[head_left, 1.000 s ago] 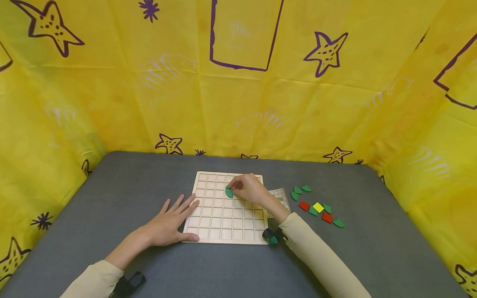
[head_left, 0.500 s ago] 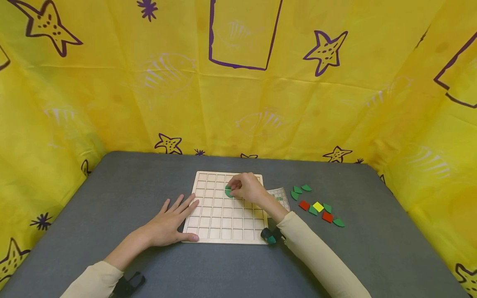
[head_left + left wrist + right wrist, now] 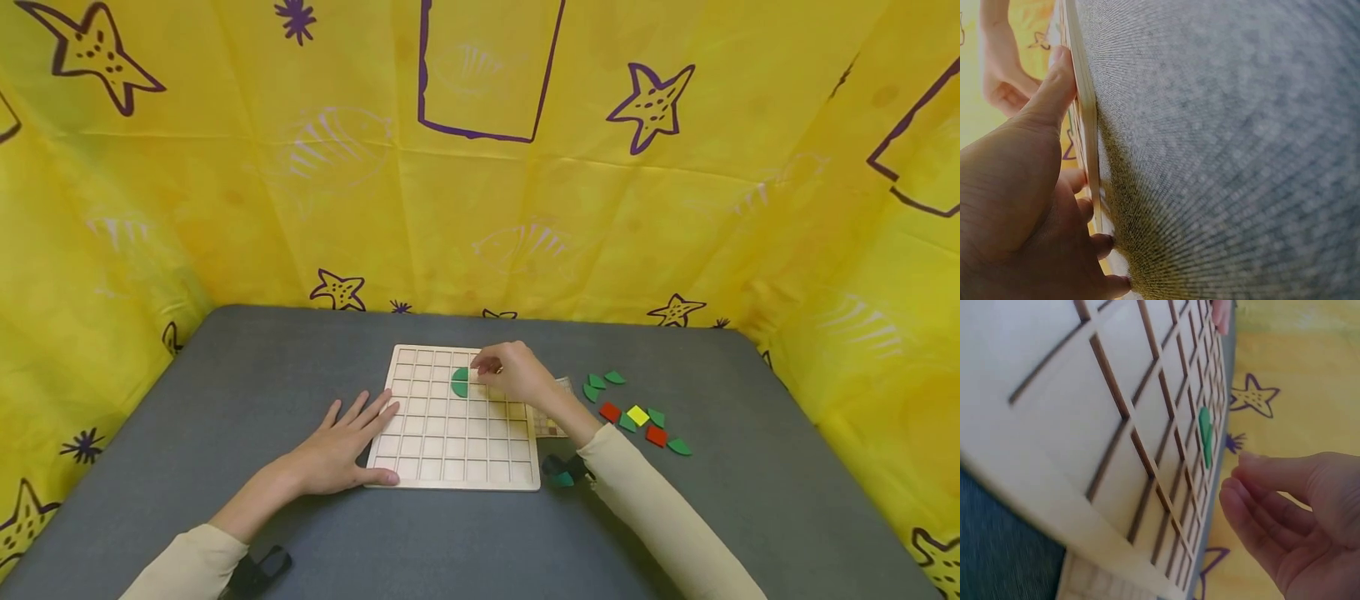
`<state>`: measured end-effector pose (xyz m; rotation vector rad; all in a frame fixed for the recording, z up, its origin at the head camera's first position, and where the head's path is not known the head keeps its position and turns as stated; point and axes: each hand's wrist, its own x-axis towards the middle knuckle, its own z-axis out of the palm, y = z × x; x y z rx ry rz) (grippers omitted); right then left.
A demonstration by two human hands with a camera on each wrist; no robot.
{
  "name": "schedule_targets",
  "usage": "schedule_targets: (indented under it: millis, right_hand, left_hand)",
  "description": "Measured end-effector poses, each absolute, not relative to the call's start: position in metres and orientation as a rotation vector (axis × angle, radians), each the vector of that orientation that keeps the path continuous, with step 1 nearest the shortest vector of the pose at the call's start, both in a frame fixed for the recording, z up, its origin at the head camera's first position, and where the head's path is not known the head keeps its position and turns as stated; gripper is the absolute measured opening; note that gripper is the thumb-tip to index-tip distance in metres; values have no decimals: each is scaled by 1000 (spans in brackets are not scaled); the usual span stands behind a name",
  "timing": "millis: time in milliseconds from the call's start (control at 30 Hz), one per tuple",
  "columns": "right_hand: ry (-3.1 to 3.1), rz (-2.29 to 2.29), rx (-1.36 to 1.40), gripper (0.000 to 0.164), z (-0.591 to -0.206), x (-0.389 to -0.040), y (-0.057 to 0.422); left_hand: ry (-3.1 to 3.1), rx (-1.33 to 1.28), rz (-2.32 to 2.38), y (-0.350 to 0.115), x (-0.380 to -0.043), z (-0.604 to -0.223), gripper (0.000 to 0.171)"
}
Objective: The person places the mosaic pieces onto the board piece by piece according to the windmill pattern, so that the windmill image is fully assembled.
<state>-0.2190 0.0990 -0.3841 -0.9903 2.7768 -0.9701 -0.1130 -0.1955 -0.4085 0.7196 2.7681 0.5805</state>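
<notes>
A light wooden board [image 3: 435,450] with a raised grid lies on the table. Two green quarter-circle tiles [image 3: 459,389] sit in neighbouring cells near its far side, forming a half disc. My left hand [image 3: 341,450] is spread along the board's left side; its thumb [image 3: 1057,84] lies over the near edge and its fingertips are at the left rim. Just right of the green tiles, my right hand [image 3: 513,371] hovers over the board. Its thumb and fingers [image 3: 1260,531] are loosely bent with nothing between them.
Right of the board lies a printed grid card [image 3: 553,423], partly covered by the right forearm. Farther right are loose tiles on the grey table [image 3: 315,350]: two red squares [image 3: 657,436], a yellow square [image 3: 637,415] and several green quarter circles [image 3: 615,377]. A yellow patterned cloth [image 3: 480,200] hangs behind.
My right hand has let go of the green quarter-circle tile and moved slightly up and to the right, uncovering both tiles in their cells. My left hand has stayed in place.
</notes>
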Motion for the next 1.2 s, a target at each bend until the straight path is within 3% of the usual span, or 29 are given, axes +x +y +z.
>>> schedule_targets:
  millis: [800, 1200]
  right_hand:
    - [2855, -948, -881, 20, -371, -220, 200]
    - [2845, -720, -882, 25, -373, -220, 233]
  left_hand:
    - [2775, 735, 584, -196, -112, -409, 104]
    - [2771, 733, 586, -195, -111, -406, 103]
